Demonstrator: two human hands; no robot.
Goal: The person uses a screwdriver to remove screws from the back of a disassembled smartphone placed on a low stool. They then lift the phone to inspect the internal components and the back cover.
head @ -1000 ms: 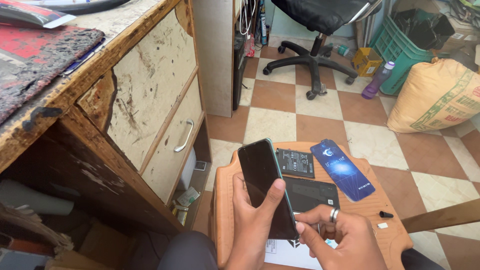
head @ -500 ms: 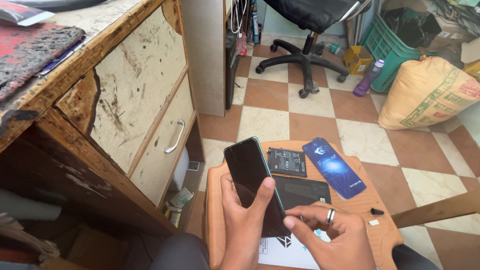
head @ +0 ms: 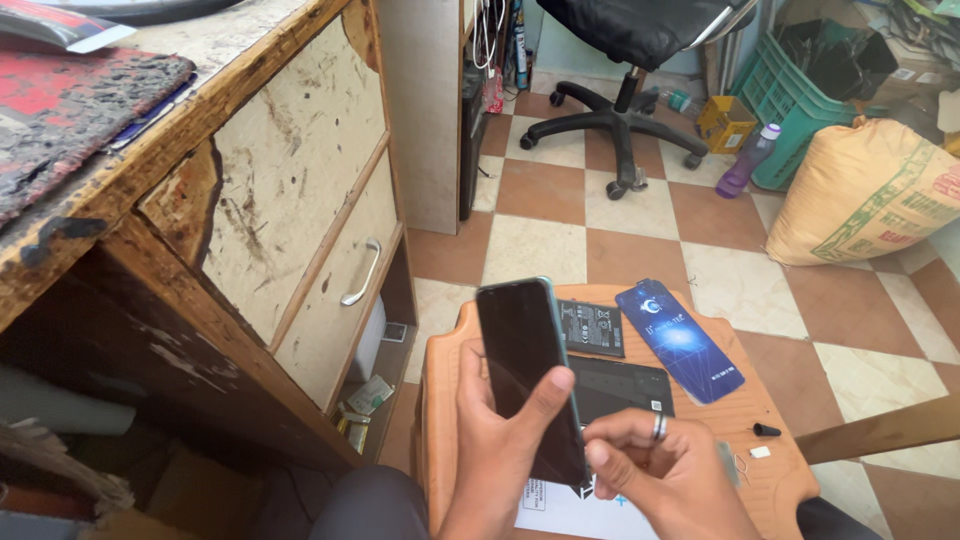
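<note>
Raised slightly since the earlier frame, phone (head: 530,375) stays clamped in left hand (head: 500,455) above the stool (head: 440,400), right hand (head: 665,475) pinched shut at its lower edge, perhaps on a small tool.

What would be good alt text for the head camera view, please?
A left hand holds a dark-screened phone upright over an orange stool, while the right hand, wearing a ring, touches its lower edge. A flat black battery and a blue card lie on the stool.
</note>
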